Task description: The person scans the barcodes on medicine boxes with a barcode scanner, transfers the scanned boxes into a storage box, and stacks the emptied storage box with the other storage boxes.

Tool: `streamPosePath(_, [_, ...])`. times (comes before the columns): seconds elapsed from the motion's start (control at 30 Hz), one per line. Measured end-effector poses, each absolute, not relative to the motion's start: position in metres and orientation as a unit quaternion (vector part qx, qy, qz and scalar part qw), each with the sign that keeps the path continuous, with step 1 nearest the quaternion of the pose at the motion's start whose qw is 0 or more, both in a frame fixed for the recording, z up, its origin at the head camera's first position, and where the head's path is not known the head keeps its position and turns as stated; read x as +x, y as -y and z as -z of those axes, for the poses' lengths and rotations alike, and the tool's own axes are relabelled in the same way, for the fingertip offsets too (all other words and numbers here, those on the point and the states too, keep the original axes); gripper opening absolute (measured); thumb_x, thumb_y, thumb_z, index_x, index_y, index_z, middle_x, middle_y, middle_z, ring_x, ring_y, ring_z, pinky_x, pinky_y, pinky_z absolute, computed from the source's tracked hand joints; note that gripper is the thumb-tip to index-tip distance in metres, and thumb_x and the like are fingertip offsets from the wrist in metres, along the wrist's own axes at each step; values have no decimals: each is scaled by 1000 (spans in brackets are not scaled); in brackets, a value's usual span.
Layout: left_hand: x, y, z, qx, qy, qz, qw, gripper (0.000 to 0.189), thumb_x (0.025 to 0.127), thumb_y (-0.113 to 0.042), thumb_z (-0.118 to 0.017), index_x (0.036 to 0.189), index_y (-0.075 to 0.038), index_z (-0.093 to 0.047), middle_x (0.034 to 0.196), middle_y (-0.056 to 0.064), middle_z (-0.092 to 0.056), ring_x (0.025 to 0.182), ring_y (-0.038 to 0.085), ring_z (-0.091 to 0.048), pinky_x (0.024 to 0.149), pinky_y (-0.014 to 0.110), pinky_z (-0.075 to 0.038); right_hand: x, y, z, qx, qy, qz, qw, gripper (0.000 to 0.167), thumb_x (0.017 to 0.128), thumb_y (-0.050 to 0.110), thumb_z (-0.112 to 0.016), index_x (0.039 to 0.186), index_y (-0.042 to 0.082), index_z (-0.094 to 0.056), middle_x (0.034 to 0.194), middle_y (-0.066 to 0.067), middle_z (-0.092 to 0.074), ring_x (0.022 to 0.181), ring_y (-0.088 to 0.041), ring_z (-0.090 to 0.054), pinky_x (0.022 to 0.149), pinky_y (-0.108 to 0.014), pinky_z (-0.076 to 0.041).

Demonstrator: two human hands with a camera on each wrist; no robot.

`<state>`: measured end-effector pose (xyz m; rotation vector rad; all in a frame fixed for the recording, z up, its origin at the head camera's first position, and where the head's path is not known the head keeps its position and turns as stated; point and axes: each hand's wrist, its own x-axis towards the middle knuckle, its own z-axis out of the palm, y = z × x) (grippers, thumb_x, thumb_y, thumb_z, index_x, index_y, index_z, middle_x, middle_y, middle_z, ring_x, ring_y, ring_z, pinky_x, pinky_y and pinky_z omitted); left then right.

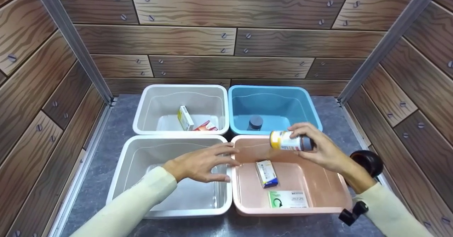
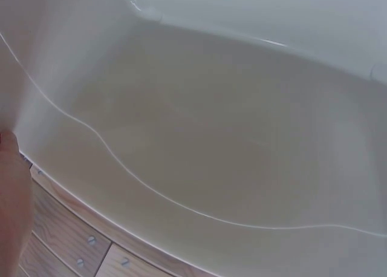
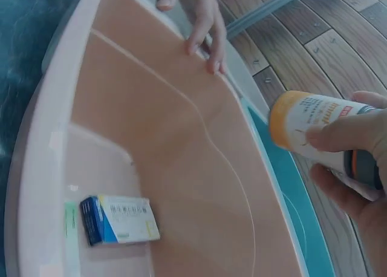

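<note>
My right hand (image 1: 324, 146) grips a yellow-and-white pill bottle (image 1: 286, 140) with a dark cap, on its side above the far part of the pink bin (image 1: 290, 210). In the right wrist view, thumb and fingers wrap the bottle (image 3: 311, 123) near its cap end. My left hand (image 1: 208, 162) has its fingers spread, fingertips right at the adjoining rims of the pink bin and the near light-grey bin (image 1: 177, 214). Inside the pink bin lie a blue-and-white medicine box (image 1: 267, 173) and a green-and-white box (image 1: 288, 199).
Behind stand a blue bin (image 1: 315, 113) with a dark-capped bottle (image 1: 255, 122) and another light-grey bin (image 1: 138, 118). That one holds a yellow-green-and-white box (image 1: 185, 118) and a red box (image 1: 206, 126). Wood-patterned walls enclose the dark table (image 1: 122, 118).
</note>
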<state>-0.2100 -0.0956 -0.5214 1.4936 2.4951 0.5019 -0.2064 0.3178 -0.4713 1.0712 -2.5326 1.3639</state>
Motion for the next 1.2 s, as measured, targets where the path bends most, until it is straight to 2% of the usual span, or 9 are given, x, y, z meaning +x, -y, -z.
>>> streamPosePath(0.13, [-210, 96, 521, 502, -841, -174, 99, 60, 108, -62, -56, 158, -30, -58, 177, 3, -38, 168, 27, -27, 136, 52, -31, -201, -321, 467, 329, 826, -456, 46, 52, 83, -16, -84, 127, 5, -68, 153, -19, -55, 130, -12, -60, 91, -25, -64])
streamPosePath(0.23, [-210, 96, 521, 503, -840, -178, 97, 60, 108, -62, -57, 158, -29, -58, 176, 4, -39, 167, 29, -29, 135, 52, -32, -198, -324, 467, 317, 821, -473, 41, 45, 88, -14, -80, 127, 4, -68, 152, -19, -54, 124, -14, -62, 85, -24, -65])
streamPosePath(0.37, [-210, 96, 521, 514, -835, -177, 85, 59, 108, -58, -59, 157, -26, -60, 174, 8, -42, 166, 30, -31, 135, 51, -32, -195, -329, 470, 310, 821, -478, 42, 38, 93, -13, -76, 126, 4, -69, 147, -18, -58, 125, -14, -62, 87, -22, -63])
streamPosePath(0.53, [-211, 96, 522, 518, -834, -172, 79, 58, 109, -58, -59, 157, -26, -60, 174, 8, -43, 166, 30, -31, 136, 50, -31, -192, -334, 474, 298, 809, -504, 46, 50, 85, -22, -76, 130, -3, -67, 148, -17, -54, 127, -15, -62, 95, -24, -64])
streamPosePath(0.73, [-210, 96, 521, 514, -836, -174, 84, 59, 108, -59, -59, 158, -27, -59, 174, 7, -42, 167, 30, -30, 136, 51, -30, -191, -339, 475, 316, 799, -503, 91, 50, 80, -29, -75, 124, -7, -68, 144, -20, -55, 130, -17, -60, 100, -18, -60])
streamPosePath(0.87, [-210, 97, 522, 514, -836, -175, 83, 59, 108, -59, -59, 157, -26, -59, 174, 8, -42, 166, 31, -30, 136, 51, -30, -192, -343, 477, 293, 813, -489, 120, 51, 81, -24, -80, 127, -4, -70, 142, -17, -62, 130, -14, -61, 99, -16, -58])
streamPosePath(1.07, [-211, 96, 523, 511, -837, -175, 91, 59, 108, -59, -59, 158, -28, -58, 175, 5, -40, 167, 29, -29, 136, 50, -29, -191, -350, 481, 229, 838, -476, 134, 53, 85, -16, -82, 134, 0, -72, 133, -5, -70, 111, -9, -68, 86, -14, -60])
streamPosePath(1.2, [-211, 96, 523, 513, -835, -177, 90, 59, 108, -59, -59, 159, -28, -58, 175, 5, -41, 167, 29, -30, 136, 50, -30, -188, -357, 486, 228, 839, -477, 128, 57, 85, -18, -81, 139, -2, -68, 140, -6, -66, 115, -10, -67, 89, -15, -61])
